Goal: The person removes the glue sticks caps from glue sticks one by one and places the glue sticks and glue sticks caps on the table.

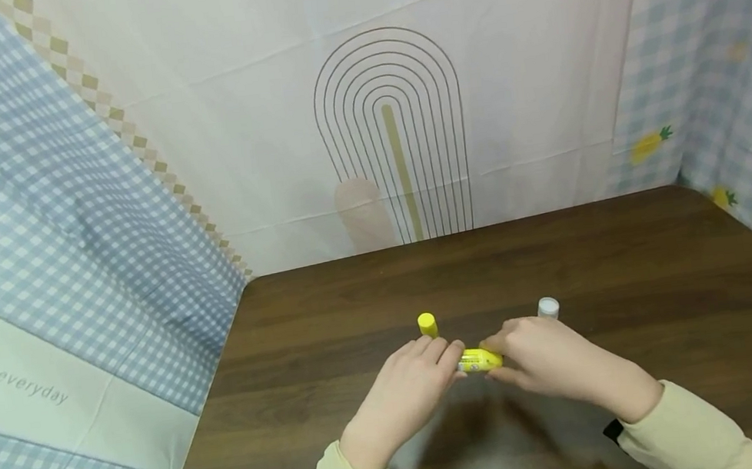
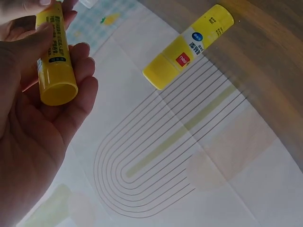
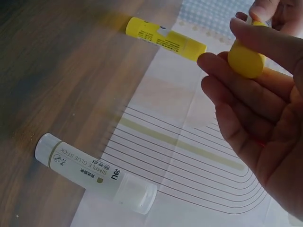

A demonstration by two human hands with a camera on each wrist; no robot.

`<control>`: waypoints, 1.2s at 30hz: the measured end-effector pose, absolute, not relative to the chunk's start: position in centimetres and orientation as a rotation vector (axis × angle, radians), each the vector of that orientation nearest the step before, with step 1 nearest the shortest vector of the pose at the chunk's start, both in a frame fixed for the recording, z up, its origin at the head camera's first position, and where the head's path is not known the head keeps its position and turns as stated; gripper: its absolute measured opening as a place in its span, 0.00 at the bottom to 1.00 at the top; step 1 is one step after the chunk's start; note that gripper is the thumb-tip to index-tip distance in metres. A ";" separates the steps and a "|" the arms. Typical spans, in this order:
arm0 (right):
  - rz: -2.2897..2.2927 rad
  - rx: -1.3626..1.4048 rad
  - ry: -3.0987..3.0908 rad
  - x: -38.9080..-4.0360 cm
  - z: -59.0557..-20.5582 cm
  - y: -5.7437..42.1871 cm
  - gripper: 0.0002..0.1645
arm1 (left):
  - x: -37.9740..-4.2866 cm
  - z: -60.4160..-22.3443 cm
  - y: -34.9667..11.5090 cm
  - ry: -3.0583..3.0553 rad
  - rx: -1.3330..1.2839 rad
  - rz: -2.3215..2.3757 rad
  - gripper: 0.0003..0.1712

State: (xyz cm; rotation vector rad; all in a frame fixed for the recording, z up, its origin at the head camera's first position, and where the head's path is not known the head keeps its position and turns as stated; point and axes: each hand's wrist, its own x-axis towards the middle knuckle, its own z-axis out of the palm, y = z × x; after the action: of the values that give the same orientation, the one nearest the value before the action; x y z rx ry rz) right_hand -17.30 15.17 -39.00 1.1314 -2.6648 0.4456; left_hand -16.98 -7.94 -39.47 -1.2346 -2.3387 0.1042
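Both hands hold one yellow glue stick (image 1: 479, 360) level above the table, one at each end. My left hand (image 1: 412, 385) has its thumb and fingers round the left end; in the left wrist view that end of the glue stick (image 2: 57, 78) looks round and hollow. My right hand (image 1: 546, 358) pinches the right end, which shows as a smooth yellow end (image 3: 246, 59) in the right wrist view. A second yellow glue stick (image 1: 427, 324) stands upright just beyond the left hand. Behind the right hand stands a white glue stick (image 1: 548, 308) with a "SIMPLE GLUE STICK" label, partly hidden in the head view.
The dark wooden table (image 1: 315, 311) reaches back to a white cloth (image 1: 252, 125) printed with arched lines. Blue checked cloth (image 1: 103, 219) hangs at the left, and more with pineapples (image 1: 751, 106) hangs at the right.
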 end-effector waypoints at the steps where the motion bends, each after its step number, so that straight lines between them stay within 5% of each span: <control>1: 0.421 1.136 -2.641 -17.4 -39.1 15.2 0.12 | -17.0 -39.5 -7.9 -2.341 -1.230 0.101 0.17; 28: 0.333 1.048 -2.338 -17.2 -40.3 15.3 0.19 | -17.5 -38.7 -8.2 -2.406 -1.268 -0.058 0.18; 36: 0.522 1.013 -2.602 -17.1 -39.1 15.3 0.15 | -17.7 -38.7 -8.2 -2.363 -1.266 -0.076 0.16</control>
State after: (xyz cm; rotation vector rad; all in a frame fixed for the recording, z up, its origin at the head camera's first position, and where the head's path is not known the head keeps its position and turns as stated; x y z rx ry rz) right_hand -17.11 15.29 -39.06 1.0126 -2.6016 0.5216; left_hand -17.67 -8.18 -38.74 -1.2658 -2.3633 -0.0756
